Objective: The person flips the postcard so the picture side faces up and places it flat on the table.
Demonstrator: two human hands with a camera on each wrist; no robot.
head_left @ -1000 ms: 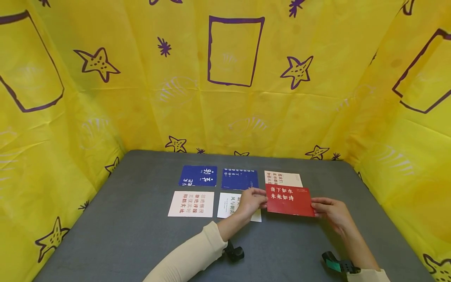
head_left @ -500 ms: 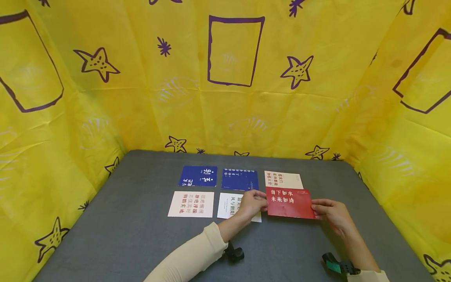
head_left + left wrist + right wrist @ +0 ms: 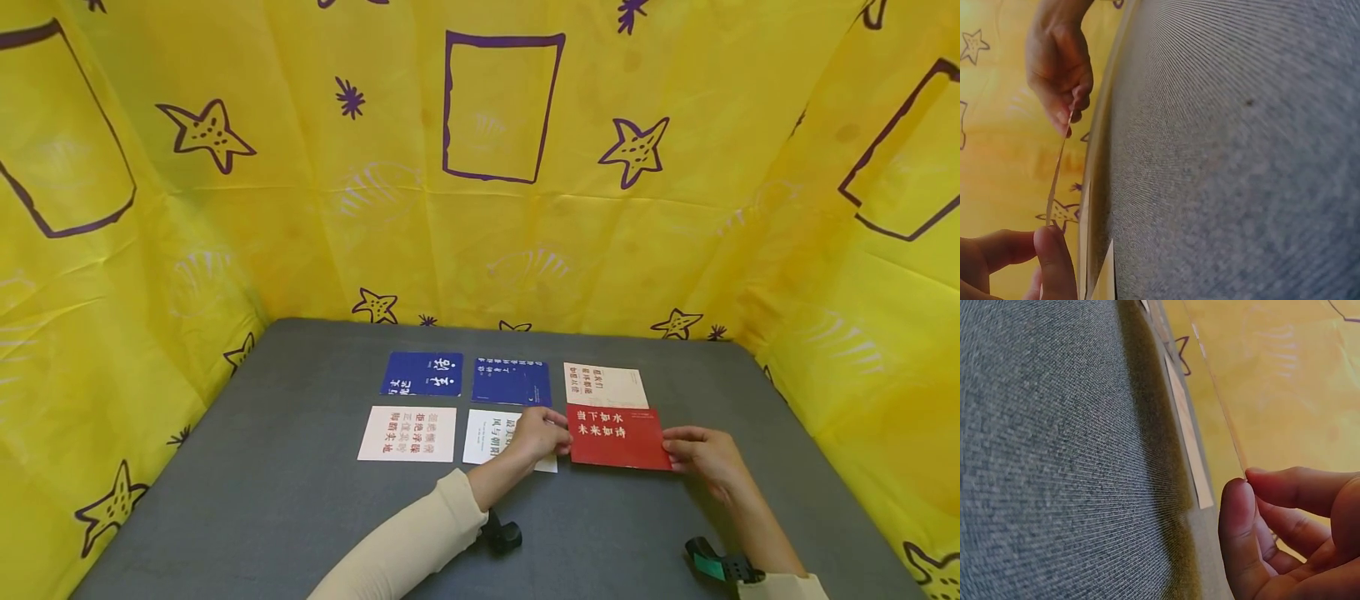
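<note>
Between both hands is a red card with white characters. My left hand pinches its left edge, and my right hand pinches the right edge. Both wrist views show the card edge-on, raised off the table, with thumb and forefinger closed on it. In the head view its far edge meets the near edge of a cream card with red characters. Below my left wrist lies a white card, partly hidden by that hand.
On the grey table, two blue cards, one at the left and one in the middle, form the back row with the cream card. A pale pink card lies front left. Yellow patterned cloth walls the back and sides.
The red card has come slightly nearer and lower, held in both hands. More of the cream card behind it now shows. The other cards stay put.
</note>
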